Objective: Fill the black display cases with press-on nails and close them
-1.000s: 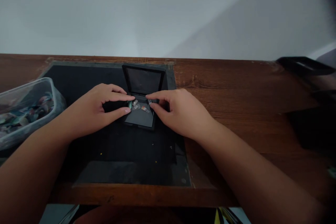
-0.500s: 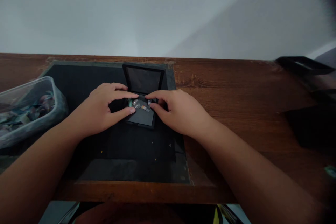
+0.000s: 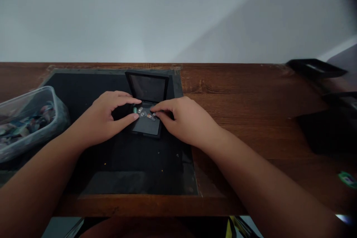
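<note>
In the head view, a small black hinged box with a flat grey inner floor (image 3: pixel 146 127) is sitting on a large dark rectangular mat (image 3: pixel 139 161), and its dark framed lid (image 3: pixel 147 88) is standing raised at the back. The mat is lying on a brown wood-grained bench (image 3: pixel 240 100), in front of a plain pale grey wall (image 3: pixel 134 15).

Inside the box, several tiny pieces are lying close together: a green rounded piece (image 3: pixel 135 110) at the left, a pale silvery piece (image 3: pixel 140 110) beside it, a clear piece with a whitish outline (image 3: pixel 143 114) near the middle, and an orange-and-white piece (image 3: pixel 149 116) toward the right.

The left hand (image 3: pixel 103 117) is reaching in from the box's left side, its thumb and index finger spreading wide, with the green piece showing between their tips. The right hand (image 3: pixel 185 119) is reaching over the box's right edge, its thumb and index finger forming a narrow gap beside the orange-and-white piece; whether they are gripping anything is too small to tell.

At the far left, a clear plastic tub (image 3: pixel 63 117) is holding a heap of small multicoloured pieces (image 3: pixel 22 129). A green-rimmed object (image 3: pixel 347 179) is lying near the right edge, blurred.
</note>
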`<state>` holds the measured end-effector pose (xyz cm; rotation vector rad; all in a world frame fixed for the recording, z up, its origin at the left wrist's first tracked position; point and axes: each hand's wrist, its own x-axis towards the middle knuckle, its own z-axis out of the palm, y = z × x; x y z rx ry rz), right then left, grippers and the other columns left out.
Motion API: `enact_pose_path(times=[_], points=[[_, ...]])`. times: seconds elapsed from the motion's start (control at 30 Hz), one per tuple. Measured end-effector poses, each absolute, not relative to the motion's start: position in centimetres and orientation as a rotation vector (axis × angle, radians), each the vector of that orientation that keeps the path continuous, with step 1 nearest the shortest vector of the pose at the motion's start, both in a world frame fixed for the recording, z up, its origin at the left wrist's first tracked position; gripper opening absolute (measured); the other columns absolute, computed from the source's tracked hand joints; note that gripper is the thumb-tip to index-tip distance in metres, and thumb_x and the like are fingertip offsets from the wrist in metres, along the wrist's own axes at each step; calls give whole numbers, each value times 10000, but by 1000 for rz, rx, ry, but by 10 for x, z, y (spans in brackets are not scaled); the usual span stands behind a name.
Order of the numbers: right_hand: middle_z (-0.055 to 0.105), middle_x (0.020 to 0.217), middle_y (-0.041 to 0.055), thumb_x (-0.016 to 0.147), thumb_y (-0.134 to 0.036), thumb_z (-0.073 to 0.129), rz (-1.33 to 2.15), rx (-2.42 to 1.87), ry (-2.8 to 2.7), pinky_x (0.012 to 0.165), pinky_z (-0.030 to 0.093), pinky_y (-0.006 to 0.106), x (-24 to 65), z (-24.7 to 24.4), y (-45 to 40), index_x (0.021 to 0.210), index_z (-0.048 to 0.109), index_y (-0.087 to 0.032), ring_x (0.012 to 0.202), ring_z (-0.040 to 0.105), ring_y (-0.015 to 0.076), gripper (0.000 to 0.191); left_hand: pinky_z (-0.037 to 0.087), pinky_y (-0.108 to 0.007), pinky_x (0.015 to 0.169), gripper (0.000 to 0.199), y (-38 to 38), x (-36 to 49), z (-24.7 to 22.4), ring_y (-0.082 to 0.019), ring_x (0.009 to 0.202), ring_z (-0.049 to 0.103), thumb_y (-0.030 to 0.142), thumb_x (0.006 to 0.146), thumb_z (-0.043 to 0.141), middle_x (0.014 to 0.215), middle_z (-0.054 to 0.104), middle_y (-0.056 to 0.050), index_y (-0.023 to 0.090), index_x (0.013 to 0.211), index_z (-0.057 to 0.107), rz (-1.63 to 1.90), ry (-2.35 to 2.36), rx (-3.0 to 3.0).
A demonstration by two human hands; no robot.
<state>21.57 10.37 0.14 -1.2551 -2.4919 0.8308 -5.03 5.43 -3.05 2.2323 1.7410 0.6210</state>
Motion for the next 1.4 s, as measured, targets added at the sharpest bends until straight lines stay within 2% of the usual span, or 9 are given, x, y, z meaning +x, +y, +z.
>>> enact_pose_path(times=[0.13,0.33,0.67,0.73,0.83,0.93,1.03,1.23,1.4], points=[[901,1293,16,1067,-122,622,831,-1214,-2509,976,592,366,215,1,104,1277,913,-267,1180,841,267,387,522,-598,1256,520,54,-48,-29,-405,1421,673,696,1000,680,1418,794,-108,343,1345,841,623,1745,2227],[906,1274,16,1069,-108,628,827,-1181,-2537,999,602,368,214,2,103,1251,921,-279,1190,845,266,385,524,-590,1239,533,55,-44,-27,-383,1357,704,725,975,676,1326,821,-107,337,1299,846,630,1746,2237],[906,1270,18,1070,-110,634,815,-1172,-2535,1025,597,398,214,0,102,1243,921,-277,1198,839,281,375,474,-682,1287,672,49,-41,-27,-466,1522,595,805,922,725,1502,744,-138,344,1400,827,589,1776,2216],[909,1254,19,1061,-108,641,811,-1191,-2518,999,593,378,214,0,101,1230,922,-278,1164,842,267,369,468,-673,1294,720,48,-40,-26,-463,1524,590,827,901,738,1493,744,-146,329,1415,817,593,1768,2209],[916,1178,20,1044,-121,662,807,-1216,-2486,885,561,344,214,0,100,1218,919,-285,1014,830,233,351,466,-668,1291,738,47,-40,-26,-466,1518,587,832,888,751,1486,741,-152,319,1415,811,601,1766,2207],[889,992,19,1029,-160,691,788,-1260,-2469,727,466,325,213,1,99,1175,913,-276,807,741,198,290,436,-676,1304,718,47,-37,-27,-466,1512,578,807,904,742,1483,730,-159,307,1416,799,608,1784,2222],[797,827,8,1026,-194,695,772,-1313,-2438,648,373,316,212,2,96,1096,884,-246,682,625,168,209,392,-699,1321,689,46,-32,-29,-477,1537,543,776,939,695,1514,705,-171,274,1402,785,591,1827,2226],[731,781,3,1046,-239,683,748,-1401,-2397,648,350,325,210,5,93,1068,849,-239,684,586,172,167,368,-702,1334,758,48,-20,-35,-491,1577,509,789,915,652,1530,691,-195,225,1412,749,612,1886,2140],[756,800,13,1032,-287,735,754,-1443,-2496,648,348,328,211,12,93,1161,859,-239,694,615,183,185,376,-704,1336,760,50,-19,-32,-490,1577,515,774,903,636,1508,706,-202,212,1397,768,591,1880,2095]])
